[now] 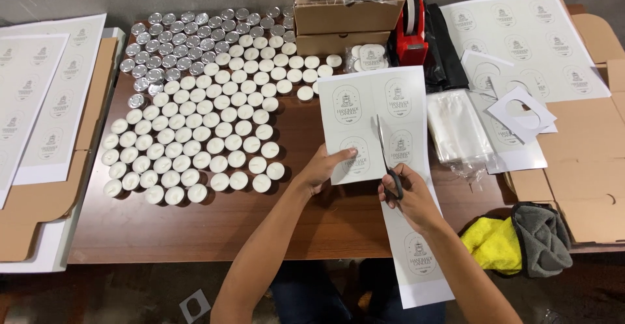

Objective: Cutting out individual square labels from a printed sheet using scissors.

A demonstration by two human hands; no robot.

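The label sheet [384, 141] lies near the table's front edge, right of centre, its lower end hanging over that edge. The scissors [385, 154] stand partway up its middle, blades between two columns of oval labels. The right hand [409, 197] is closed through the handles, wrist angled inward. The left hand [323, 166] pinches the sheet's left margin, thumb on top, apparently to keep the paper taut for the blades. Tea-light candles [202, 135] fill the table's left half in rows; cardboard boxes [345, 14] and a red tape dispenser [410, 34] sit at the back edge.
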